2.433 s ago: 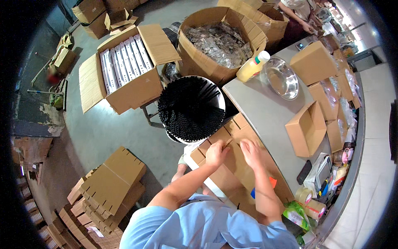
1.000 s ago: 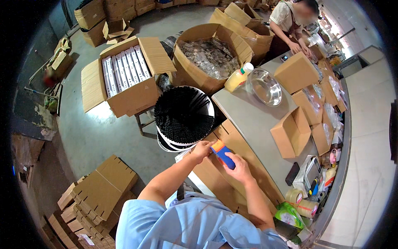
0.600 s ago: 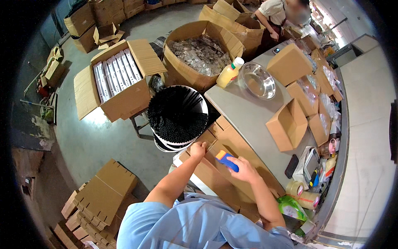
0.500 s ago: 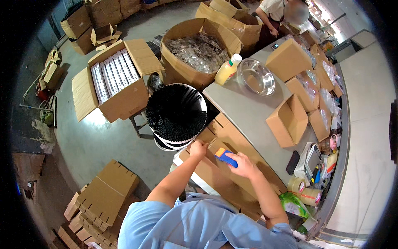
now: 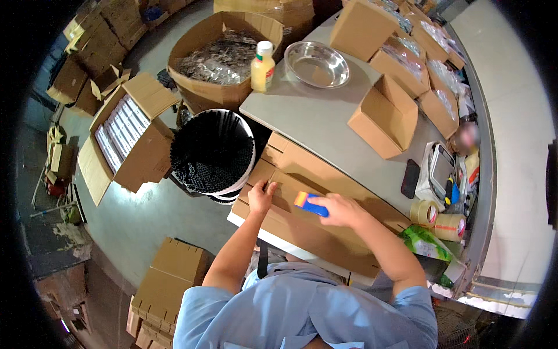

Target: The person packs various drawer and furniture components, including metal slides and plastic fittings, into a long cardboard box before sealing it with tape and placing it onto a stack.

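Note:
A flat brown cardboard box (image 5: 314, 230) lies on the near edge of the grey table (image 5: 314, 119). My left hand (image 5: 263, 194) presses down on its left end, fingers spread. My right hand (image 5: 340, 209) grips a small blue tool with an orange tip (image 5: 310, 203) and holds it against the box's top, just right of my left hand.
A black round bin (image 5: 212, 151) stands left of the table. Open cartons (image 5: 125, 136) and a big box of clear packets (image 5: 221, 55) sit on the floor. On the table are a yellow bottle (image 5: 263, 66), a steel bowl (image 5: 317, 63), small cartons (image 5: 385, 116), tape rolls (image 5: 439, 220), a phone (image 5: 410, 178).
My right hand has picked up the blue tool and brought it onto the box. My left hand stays on the box's left end. The view has shifted toward the table.

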Demonstrator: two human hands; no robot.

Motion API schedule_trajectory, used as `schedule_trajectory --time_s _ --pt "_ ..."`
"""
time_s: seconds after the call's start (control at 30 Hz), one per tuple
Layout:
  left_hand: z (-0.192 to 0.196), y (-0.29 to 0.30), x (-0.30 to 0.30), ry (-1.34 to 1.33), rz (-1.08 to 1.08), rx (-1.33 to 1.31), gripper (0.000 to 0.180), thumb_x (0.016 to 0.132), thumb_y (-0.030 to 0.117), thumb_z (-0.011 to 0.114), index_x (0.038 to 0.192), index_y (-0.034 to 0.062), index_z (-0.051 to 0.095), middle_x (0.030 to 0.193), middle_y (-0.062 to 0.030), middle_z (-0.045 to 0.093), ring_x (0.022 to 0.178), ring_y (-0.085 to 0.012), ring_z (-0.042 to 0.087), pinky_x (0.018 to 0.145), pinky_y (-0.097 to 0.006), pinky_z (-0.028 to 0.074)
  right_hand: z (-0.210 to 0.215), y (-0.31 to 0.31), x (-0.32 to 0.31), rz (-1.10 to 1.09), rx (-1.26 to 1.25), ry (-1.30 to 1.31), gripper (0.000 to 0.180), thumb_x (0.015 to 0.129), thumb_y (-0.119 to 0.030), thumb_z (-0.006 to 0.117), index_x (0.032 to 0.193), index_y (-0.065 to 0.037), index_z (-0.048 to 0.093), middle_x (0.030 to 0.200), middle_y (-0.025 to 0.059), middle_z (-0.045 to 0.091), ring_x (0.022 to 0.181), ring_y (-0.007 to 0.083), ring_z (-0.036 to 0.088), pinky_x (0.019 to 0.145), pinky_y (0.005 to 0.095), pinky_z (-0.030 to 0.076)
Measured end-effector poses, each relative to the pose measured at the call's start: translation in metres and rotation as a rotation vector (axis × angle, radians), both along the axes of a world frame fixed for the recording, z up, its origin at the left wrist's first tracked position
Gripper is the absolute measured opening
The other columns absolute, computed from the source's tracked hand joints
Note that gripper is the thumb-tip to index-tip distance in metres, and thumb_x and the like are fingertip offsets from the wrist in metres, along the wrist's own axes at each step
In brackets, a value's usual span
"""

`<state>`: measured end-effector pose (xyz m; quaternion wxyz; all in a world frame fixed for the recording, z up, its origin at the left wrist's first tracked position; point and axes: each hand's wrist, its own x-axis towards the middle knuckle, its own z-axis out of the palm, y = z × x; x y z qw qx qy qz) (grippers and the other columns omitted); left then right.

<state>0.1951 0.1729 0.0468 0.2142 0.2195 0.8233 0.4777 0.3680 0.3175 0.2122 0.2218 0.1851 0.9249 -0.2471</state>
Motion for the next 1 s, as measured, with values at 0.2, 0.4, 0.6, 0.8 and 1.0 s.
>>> schedule_trajectory --time_s 0.2,0.4,0.6,0.8,1.0 --pt "0.000 -0.002 0.005 0.162 -0.063 -0.020 0.037 0.086 0.038 0.059 0.101 0.0037 0.061 0.071 -0.0183 0.062 0.067 -0.0382 0.060 0.062 -0.039 0.048 0.014 0.029 0.152 -0.083 0.027 -0.264 0.060 0.068 -0.021 0.069 0.125 -0.032 0.053 0.097 0.0143 0.059 0.088 0.0342 0.061 0.079 0.0442 0.050" --pt "0.019 0.019 0.049 0.678 -0.659 -0.570 0.085 0.081 0.052 0.059 0.144 0.0084 0.022 0.152 -0.0109 0.014 0.141 -0.0283 0.009 0.107 -0.061 0.011 0.007 0.021 0.180 -0.176 0.134 -0.156 0.062 0.069 -0.023 0.067 0.129 -0.031 0.051 0.106 0.0130 0.053 0.092 0.0335 0.058 0.081 0.0433 0.048" --pt "0.042 0.078 0.140 0.894 -1.285 -0.428 0.108 0.059 0.048 0.078 0.143 0.0097 0.023 0.141 -0.0188 0.030 0.134 -0.0373 0.021 0.109 -0.054 0.016 -0.007 0.013 0.222 -0.713 0.109 0.544 0.062 0.077 -0.035 0.068 0.130 -0.012 0.048 0.119 0.0208 0.048 0.107 0.0369 0.050 0.092 0.0427 0.040" --pt "0.070 0.072 0.124 0.679 -1.515 -0.579 0.097 0.053 0.039 0.083 0.132 0.0077 0.035 0.124 -0.0202 0.040 0.119 -0.0393 0.037 0.099 -0.051 0.034 -0.087 -0.062 0.330 -1.473 0.348 0.620 0.061 0.080 -0.023 0.068 0.132 -0.005 0.039 0.117 0.0206 0.046 0.108 0.0364 0.047 0.094 0.0433 0.038" --pt "0.033 0.141 0.106 -0.164 -1.795 -0.811 0.031 0.082 0.009 0.065 0.112 0.0035 0.057 0.101 -0.0078 0.063 0.096 -0.0142 0.058 0.087 -0.031 0.047 -0.138 -0.119 0.314 -2.092 -0.175 0.802 0.075 0.078 -0.020 0.071 0.138 -0.007 0.029 0.123 0.0161 0.043 0.109 0.0284 0.047 0.091 0.0392 0.041"
